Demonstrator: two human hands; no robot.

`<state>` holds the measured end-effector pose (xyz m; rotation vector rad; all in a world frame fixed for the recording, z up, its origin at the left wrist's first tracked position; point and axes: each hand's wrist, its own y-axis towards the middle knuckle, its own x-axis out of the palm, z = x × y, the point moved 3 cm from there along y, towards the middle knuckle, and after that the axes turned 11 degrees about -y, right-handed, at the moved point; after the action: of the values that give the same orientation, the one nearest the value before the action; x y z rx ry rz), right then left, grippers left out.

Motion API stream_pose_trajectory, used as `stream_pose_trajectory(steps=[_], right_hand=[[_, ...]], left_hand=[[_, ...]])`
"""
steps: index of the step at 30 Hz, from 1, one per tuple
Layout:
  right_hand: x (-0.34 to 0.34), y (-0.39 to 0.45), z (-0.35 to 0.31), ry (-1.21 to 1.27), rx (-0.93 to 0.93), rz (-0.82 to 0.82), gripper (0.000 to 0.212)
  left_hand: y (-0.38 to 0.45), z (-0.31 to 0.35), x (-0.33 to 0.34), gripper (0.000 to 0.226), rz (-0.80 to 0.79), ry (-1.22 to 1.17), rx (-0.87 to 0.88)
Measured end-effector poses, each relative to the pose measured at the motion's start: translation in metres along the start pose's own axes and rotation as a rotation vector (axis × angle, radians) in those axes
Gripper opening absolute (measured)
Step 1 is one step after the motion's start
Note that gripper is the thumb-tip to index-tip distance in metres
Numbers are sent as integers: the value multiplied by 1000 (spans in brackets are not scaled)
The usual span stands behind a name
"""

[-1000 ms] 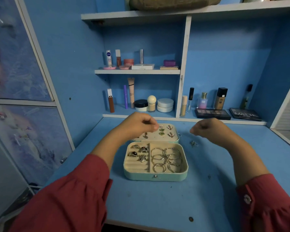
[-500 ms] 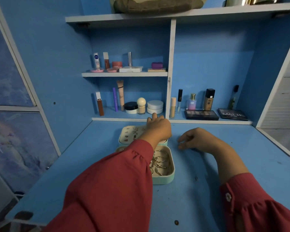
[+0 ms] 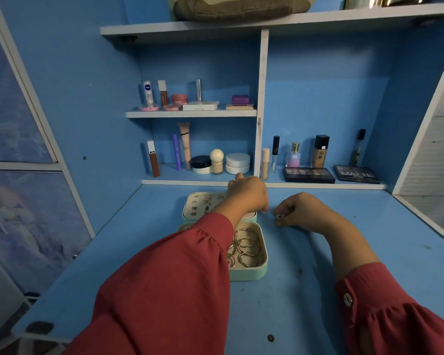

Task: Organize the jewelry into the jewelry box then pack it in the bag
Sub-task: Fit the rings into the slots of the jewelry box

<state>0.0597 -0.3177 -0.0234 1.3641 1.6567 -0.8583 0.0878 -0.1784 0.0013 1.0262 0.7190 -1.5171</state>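
Observation:
The mint jewelry box point(image 3: 251, 274) lies open on the blue desk point(image 3: 318, 303). Its tray holds several gold hoops point(image 3: 244, 248). Small earrings point(image 3: 203, 202) sit pinned in the raised lid point(image 3: 190, 201). My left hand point(image 3: 246, 197) reaches across the box to the lid's right edge, fingers curled, with a small shiny piece point(image 3: 263, 212) at the thumb tip. My left sleeve hides the tray's left half. To the right of the box, my right hand point(image 3: 301, 211) rests on the desk and pinches a small jewelry piece point(image 3: 279, 216). An olive bag point(image 3: 241, 7) lies on the top shelf.
Cosmetics line the back shelves: tubes, jars point(image 3: 237, 163), a perfume bottle point(image 3: 294, 156), and two eyeshadow palettes point(image 3: 308, 174). A white upright divider point(image 3: 262, 106) splits the shelf unit. Panelled walls close in the desk on both sides.
Both hands came down from a raised position. The left arm stretched over the box to the lid. The right hand dropped to the desk and took hold of the small piece lying there.

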Motion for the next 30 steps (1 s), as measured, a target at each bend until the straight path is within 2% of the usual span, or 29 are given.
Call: stream_pose_trajectory(steps=[2,5,11,14,19,24,30], right_hand=[[2,1,-1,3,-25,31,23],[3,1,-2,64,-28,94,21],[-2,-3,-14,281,-15,254,15],[-2,-6,-25,347,-51,272,16],[6,-8,-49,495,-135,231,20],[18,-17,-77,704,-229,74,14],[27,-28,-99,736,-297,-33,18]], left_hand=[[-6,-4,-9,4,-37,-211,-29],[-18,-13,-22,9,-100,-440,2],[-53,-47,-50,5,-105,-693,30],[-77,-69,-64,8,-117,-789,53],[-109,-104,-75,12,-159,-808,53],[-126,-126,-76,22,-223,-826,40],[-136,-133,-72,26,-269,-807,64]])
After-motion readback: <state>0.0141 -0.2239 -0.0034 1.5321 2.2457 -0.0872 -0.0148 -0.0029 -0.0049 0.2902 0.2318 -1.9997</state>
